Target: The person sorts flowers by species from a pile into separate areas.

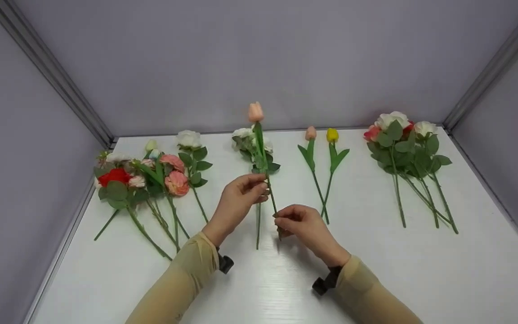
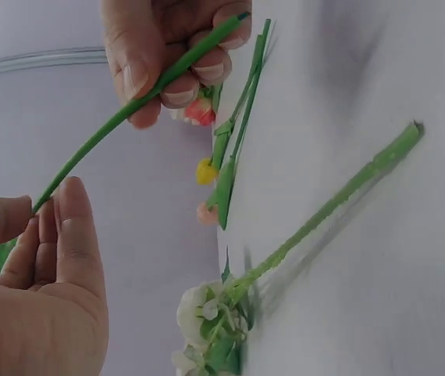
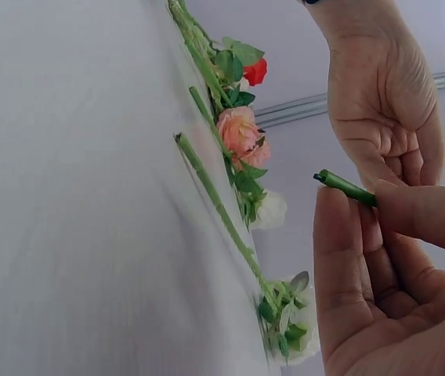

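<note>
A peach tulip (image 1: 256, 112) stands nearly upright over the middle of the table, held by both hands. My left hand (image 1: 239, 200) pinches its green stem just below the leaves. Lower down, my right hand (image 1: 306, 227) pinches the stem between thumb and fingers close to the cut end. In the left wrist view the bare stem (image 2: 101, 133) runs from one hand to the other. The cut tip of the stem (image 3: 344, 188) pokes out past the right fingertips in the right wrist view. Behind the tulip lies a white flower (image 1: 242, 135), partly covered by it.
Another peach tulip (image 1: 310, 133) and a yellow tulip (image 1: 332, 135) lie with stems crossed, right of centre. White and red flowers (image 1: 394, 120) lie at the right. Several mixed flowers, including a red rose (image 1: 115, 176) and a white rose (image 1: 189, 139), lie at the left. Walls enclose the table (image 1: 479, 270).
</note>
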Available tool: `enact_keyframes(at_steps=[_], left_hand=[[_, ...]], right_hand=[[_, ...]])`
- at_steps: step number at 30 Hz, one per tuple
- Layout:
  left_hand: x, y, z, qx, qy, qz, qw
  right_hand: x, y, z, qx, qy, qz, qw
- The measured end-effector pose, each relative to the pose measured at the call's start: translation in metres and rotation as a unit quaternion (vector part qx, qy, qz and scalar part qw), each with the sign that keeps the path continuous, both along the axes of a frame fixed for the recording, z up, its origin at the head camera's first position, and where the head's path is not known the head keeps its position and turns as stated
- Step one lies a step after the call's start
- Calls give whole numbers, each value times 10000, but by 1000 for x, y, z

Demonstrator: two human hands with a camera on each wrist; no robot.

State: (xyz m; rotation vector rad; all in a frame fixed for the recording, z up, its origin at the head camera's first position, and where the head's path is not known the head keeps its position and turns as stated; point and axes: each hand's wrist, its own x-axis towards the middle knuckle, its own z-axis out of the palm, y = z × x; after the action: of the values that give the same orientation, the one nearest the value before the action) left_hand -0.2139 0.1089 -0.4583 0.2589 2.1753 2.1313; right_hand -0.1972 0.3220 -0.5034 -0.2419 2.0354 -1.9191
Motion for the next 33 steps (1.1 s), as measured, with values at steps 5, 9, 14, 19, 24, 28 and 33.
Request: enact_keyframes(at_steps=[5, 9, 14, 19, 24, 28, 33], left_hand=[[9, 5, -2, -2526, 1022, -527, 9607], [18, 18, -8, -4399, 2170, -1190, 8633], [33, 41, -18, -5516, 3366, -1912, 7388], [43, 59, -27, -5591, 3666, -2339, 7059], [47, 68, -34, -5641, 3759, -2473, 6924], [49, 69, -37, -5663, 3771, -2469, 6900], [50, 69, -38, -5645, 3793, -2478, 6900]], right_hand=[[-18, 32, 1, 658, 66, -408, 9970], [-39, 70, 3, 1389, 141, -693, 9878], [-56, 111, 2, 2145, 84, -905, 9725], [-59, 132, -2, 2648, -82, -899, 9601], [-60, 134, -5, 2794, -133, -883, 9560], [-61, 131, -5, 2827, -137, -843, 9554], [-62, 131, -3, 2856, -229, -859, 9542]])
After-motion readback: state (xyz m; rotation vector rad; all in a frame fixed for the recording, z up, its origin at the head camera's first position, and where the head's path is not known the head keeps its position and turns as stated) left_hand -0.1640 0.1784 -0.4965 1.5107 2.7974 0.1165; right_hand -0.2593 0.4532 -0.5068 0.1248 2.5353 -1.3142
